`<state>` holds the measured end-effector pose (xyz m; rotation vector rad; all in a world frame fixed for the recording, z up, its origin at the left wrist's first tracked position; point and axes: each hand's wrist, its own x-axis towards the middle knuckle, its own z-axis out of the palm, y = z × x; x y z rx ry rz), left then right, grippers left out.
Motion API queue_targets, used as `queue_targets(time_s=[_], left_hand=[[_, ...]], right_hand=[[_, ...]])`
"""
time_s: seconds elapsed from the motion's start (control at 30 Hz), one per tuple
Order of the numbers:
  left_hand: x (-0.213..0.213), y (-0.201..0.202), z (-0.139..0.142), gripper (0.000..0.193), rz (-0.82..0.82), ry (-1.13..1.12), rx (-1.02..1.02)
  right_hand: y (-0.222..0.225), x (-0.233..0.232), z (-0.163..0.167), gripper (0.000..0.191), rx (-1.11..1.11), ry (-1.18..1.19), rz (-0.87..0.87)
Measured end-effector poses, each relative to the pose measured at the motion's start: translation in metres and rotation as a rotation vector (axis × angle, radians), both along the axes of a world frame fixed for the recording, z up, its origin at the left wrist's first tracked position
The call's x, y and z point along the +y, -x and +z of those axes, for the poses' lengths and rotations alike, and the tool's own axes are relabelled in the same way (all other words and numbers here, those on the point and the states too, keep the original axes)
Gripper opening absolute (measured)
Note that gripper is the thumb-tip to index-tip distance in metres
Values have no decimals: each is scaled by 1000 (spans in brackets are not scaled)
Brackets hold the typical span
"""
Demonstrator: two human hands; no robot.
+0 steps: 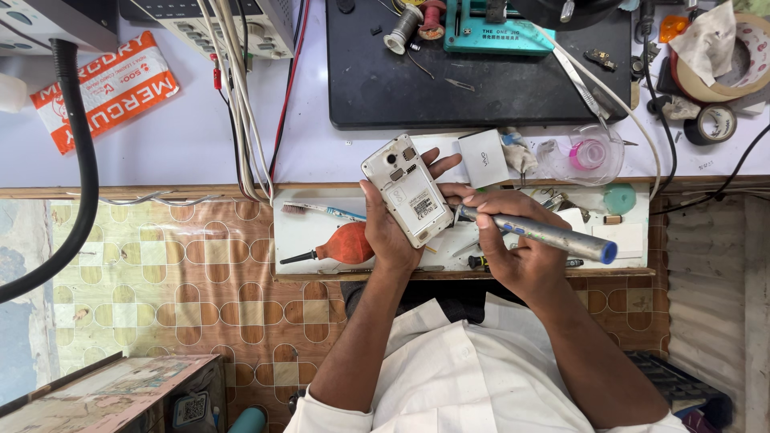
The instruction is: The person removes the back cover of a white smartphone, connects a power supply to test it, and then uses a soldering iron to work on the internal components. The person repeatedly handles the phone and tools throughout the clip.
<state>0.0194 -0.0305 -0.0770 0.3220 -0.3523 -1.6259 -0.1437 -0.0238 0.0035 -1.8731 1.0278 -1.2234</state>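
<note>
My left hand (393, 228) grips a white mobile phone (409, 191) with its back cover off, the open rear side facing up and tilted. My right hand (509, 240) holds a grey pen-shaped screwdriver (545, 234) with a blue end cap. Its tip touches the phone's lower right edge. Both hands hover over a white tray (305, 232) pulled out below the desk edge.
In the tray lie a toothbrush (325, 211), an orange rubber air blower (341, 244) and small tools. On the desk are a black mat (481, 76), a small white box (484, 158), a clear plastic dish (585, 156), tape rolls (716, 122), solder spools (403, 28), cables (241, 96) and an orange packet (108, 88).
</note>
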Motion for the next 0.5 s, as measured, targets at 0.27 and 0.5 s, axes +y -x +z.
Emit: queue_targets(time_s=[0.27, 0.5], left_hand=[[0, 0, 0, 101, 6, 17, 3], [-1, 1, 0, 102, 1, 7, 5]], right_hand=[[-3, -2, 8, 9, 58, 25, 1], [-2, -2, 7, 10, 39, 7, -5]])
